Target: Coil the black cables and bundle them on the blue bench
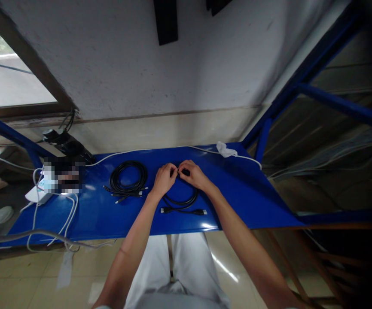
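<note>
In front of me on the blue table (250,206) lies a coiled black cable (187,203). Its two wide plugs with light metal tips (199,212) point outward at the near side of the coil. My left hand (166,179) is closed in a pinch at the far side of this coil. Close beside it, my right hand (194,175) pinches at the same spot, fingertips almost meeting the left ones. The fingers cover the far part of the coil, and any small tie between them cannot be made out. Left of my hands rests a second coil of black cables (128,178) with several plugs.
A white power strip (41,193) and loose white cords (73,210) occupy the table's left end. A black cylindrical object (68,143) stands behind them. Along the back runs a white cord with a crumpled white wrap (226,149). Blue frame bars (263,137) flank the table.
</note>
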### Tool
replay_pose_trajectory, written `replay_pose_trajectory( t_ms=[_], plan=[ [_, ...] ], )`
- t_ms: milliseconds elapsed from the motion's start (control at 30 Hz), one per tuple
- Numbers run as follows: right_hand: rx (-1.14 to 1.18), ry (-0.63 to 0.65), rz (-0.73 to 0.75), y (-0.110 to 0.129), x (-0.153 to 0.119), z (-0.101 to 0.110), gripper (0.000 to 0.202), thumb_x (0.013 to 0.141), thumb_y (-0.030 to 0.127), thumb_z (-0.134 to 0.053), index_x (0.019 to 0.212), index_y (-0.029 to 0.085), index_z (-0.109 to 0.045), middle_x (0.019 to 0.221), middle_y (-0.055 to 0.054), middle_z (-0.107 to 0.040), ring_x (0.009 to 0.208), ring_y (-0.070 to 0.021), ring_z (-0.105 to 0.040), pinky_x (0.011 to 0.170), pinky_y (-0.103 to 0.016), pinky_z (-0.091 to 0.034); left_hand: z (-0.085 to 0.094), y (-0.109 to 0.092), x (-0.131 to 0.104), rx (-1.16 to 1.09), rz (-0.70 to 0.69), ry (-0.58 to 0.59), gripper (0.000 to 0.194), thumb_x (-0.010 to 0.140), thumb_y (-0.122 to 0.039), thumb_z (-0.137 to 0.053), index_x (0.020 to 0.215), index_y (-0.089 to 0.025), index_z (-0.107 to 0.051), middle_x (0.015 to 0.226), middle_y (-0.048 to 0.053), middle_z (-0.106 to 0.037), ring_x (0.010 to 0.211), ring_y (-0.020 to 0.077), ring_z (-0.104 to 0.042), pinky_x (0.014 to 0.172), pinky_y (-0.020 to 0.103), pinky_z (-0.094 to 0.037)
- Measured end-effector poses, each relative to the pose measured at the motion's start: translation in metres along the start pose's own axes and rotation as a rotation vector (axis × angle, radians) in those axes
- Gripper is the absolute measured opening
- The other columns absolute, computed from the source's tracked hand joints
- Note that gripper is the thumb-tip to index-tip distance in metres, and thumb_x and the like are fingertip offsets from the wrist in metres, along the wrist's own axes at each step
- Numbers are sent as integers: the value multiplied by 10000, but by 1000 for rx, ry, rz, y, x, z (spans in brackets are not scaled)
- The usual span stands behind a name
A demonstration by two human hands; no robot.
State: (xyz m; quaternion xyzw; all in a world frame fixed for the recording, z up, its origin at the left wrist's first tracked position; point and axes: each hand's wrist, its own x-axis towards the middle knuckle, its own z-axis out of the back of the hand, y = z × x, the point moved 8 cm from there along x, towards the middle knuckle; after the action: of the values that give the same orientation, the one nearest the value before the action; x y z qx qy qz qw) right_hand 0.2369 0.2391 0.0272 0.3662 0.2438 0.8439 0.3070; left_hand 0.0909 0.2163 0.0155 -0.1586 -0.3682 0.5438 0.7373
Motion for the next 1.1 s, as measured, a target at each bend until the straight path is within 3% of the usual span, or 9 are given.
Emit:
replay_pose_trajectory(
  t_ms=[433,800,1100],
  plan=[
    [6,-5,-23,-3,-1,0,85,1020,305,-659,966,248,-691,1056,-84,-736,1012,-271,-660,974,-452,-512,6,-7,-2,-45,-43,-18,132,1000,-162,-655,1045,-250,-743,1040,51,-747,998,210,-727,944,340,-573],
    [-22,-1,-28,-4,-1,-1,56,1009,285,-659,1005,248,-700,1054,-88,-729,1010,-276,-655,949,-441,-525,8,-8,-5,92,12,-31,53,1024,-200,-631,1046,-243,-653,1014,53,-729,1001,232,-707,929,364,-549],
    [-11,-2,-38,-10,-2,-3,57,1021,282,-654,1005,251,-699,1055,-85,-721,1003,-279,-651,936,-432,-518,9,-4,-2,-40,13,16,40,996,-202,-671,1002,-241,-680,1003,47,-748,971,225,-716,923,372,-563]
  ],
)
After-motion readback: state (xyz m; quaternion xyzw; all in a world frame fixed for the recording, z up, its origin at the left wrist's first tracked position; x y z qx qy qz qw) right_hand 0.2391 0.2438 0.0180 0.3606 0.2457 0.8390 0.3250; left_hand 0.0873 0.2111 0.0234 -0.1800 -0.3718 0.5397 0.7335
